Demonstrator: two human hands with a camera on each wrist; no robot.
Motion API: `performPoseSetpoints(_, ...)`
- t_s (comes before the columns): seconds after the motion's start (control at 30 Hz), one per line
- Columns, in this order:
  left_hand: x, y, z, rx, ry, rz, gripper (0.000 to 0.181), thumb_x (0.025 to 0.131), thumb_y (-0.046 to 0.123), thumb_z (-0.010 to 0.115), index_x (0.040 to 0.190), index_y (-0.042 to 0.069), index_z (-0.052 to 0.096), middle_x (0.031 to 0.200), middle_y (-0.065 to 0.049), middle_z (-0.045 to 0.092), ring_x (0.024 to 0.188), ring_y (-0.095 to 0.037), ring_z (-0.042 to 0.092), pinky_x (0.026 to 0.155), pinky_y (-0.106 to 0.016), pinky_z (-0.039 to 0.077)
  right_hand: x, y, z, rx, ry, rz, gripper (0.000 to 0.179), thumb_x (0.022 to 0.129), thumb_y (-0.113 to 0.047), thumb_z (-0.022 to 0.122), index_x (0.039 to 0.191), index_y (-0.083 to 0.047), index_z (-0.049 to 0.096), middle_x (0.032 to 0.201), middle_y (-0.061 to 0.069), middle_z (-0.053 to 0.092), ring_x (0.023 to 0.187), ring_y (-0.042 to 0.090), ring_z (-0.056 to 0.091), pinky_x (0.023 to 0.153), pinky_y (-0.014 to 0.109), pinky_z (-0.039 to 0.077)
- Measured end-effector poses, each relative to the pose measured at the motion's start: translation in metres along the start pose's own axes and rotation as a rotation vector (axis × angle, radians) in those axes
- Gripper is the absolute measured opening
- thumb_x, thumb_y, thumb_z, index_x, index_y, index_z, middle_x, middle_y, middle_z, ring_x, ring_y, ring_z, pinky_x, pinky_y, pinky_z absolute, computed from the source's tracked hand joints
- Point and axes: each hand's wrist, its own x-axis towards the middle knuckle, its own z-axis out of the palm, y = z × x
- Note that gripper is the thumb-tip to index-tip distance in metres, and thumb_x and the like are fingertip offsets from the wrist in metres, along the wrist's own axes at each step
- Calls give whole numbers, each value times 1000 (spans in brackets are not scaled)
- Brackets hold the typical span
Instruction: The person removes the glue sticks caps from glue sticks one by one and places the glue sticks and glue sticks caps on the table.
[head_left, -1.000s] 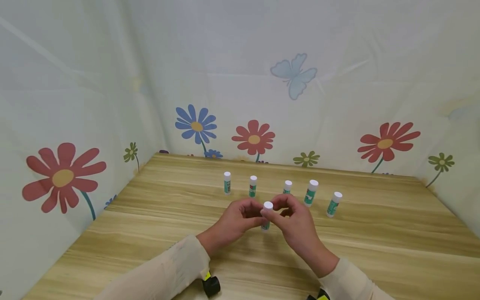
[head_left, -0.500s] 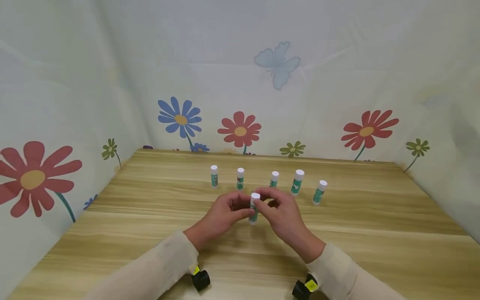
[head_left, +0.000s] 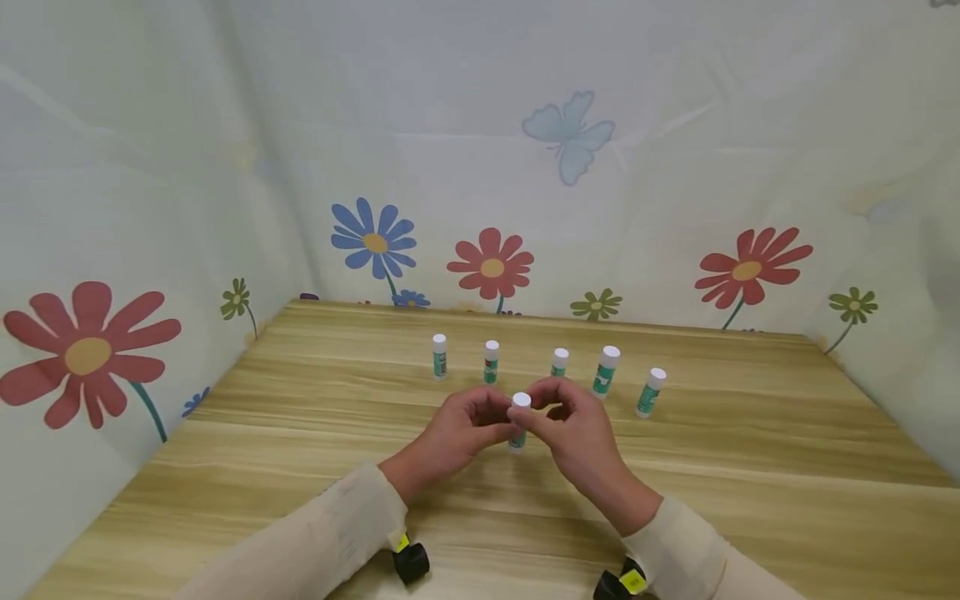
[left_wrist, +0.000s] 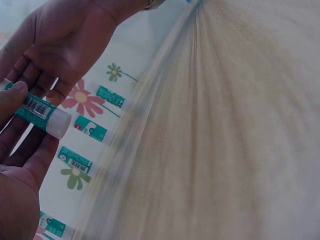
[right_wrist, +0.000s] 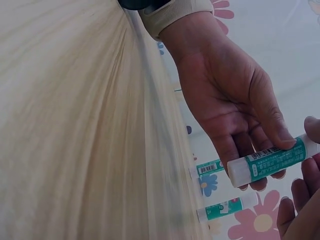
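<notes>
Head, left hand: The left hand comes in from the left, thumb and forefinger bent round the lower part of a glue stick.
Head, right hand: The right hand meets it from the other side, thumb and forefinger pinching the stick near its white cap.
Head, held stick: It stands about upright between the hands, near the middle of the wood-grain table; whether its foot touches the surface, I cannot tell.
Head, row behind: Five more sticks stand on the table beyond the hands: the far-left stick, the second stick, the third stick with its lower end hidden by the right hand, the fourth stick and the far-right stick.
Head, wrists: Cream sleeves cover both forearms; a black wrist camera shows under the left cuff.
Head, backdrop: A pale cloth printed with flowers and a butterfly hangs round the table.
Left wrist, fingers: The left thumb lies across the green label, its fingers curved behind; the gap between them is just the stick's thickness. The right hand reaches in from above.
Left wrist, around: A barcode and the white lower end of the held stick show; four standing sticks line up past it.
Right wrist, fingers: The left thumb presses the label; right fingertips are at the capped end, partly cut off by the frame.
Right wrist, around: Two standing sticks show beyond the held one.
</notes>
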Motion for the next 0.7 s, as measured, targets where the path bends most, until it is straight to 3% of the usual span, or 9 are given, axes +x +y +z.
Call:
performPoseSetpoints(0.37, -1, 3, -1, 8, 2, -1, 24, 89, 20, 69, 113, 18, 66, 112, 0, 68, 103, -15, 65, 92, -30, 53, 1, 6, 0, -21, -43, -150, 25, 94, -25, 64, 114, -12, 68, 104, 1, 66, 97, 17, 57, 81, 26, 50)
performPoseSetpoints(0.53, -1, 2, -1, 12, 5, 7, 23, 89, 20, 69, 113, 18, 66, 112, 1, 68, 102, -15, 65, 91, -29, 53, 2, 6, 1, 24, -54, -86, 33, 90, -28, 70, 118, -14, 60, 109, 4, 62, 99, 19, 55, 80, 26, 47)
performPoseSetpoints(0.7, -1, 0, -1, 2, -2, 10, 22, 89, 21, 69, 111, 18, 66, 111, 0, 68, 103, -15, 65, 92, -30, 53, 2, 4, 2, 34, -29, -18, 36, 83, -32, 77, 106, -11, 58, 101, 7, 60, 94, 20, 54, 78, 26, 45)
